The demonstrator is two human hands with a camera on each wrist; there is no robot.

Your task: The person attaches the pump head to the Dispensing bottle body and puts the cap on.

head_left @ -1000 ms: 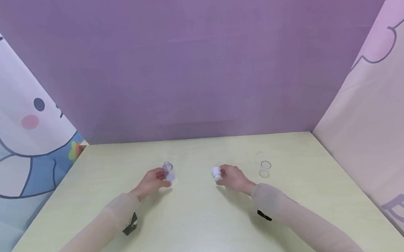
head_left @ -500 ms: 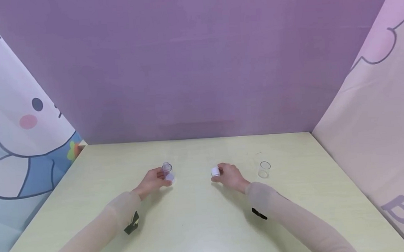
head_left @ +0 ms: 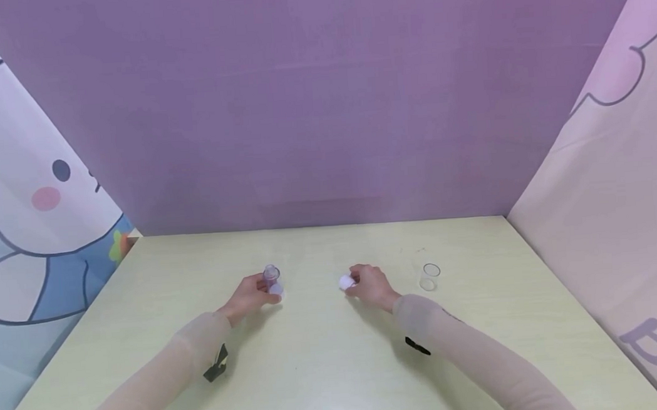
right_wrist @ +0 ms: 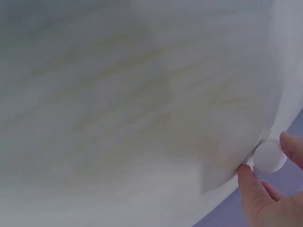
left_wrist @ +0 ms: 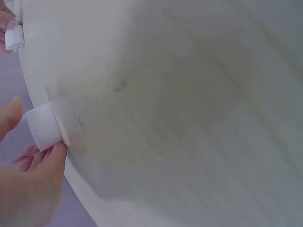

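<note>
On the table's left half, my left hand [head_left: 248, 296] holds a small upright container [head_left: 275, 290] with a clear, narrower-necked upper part. In the left wrist view its lower part is a white cylinder [left_wrist: 44, 127], with thumb and fingertips on opposite sides. My right hand [head_left: 373, 285] pinches a small white cylindrical piece [head_left: 346, 282] near the middle. That piece lies tipped, its flat round end [right_wrist: 269, 156] facing the camera in the right wrist view, low beside the table surface. The rest of the piece is hidden behind the fingers.
A clear open cylinder [head_left: 429, 278] stands on the pale wooden table [head_left: 326, 355], to the right of my right hand. A purple panel [head_left: 322, 105] rises at the table's far edge. Printed cloth walls [head_left: 622, 212] flank both sides.
My right hand has shifted slightly left, and the white piece has tipped from nearly upright until its round end shows. The left hand and its container have barely moved.
</note>
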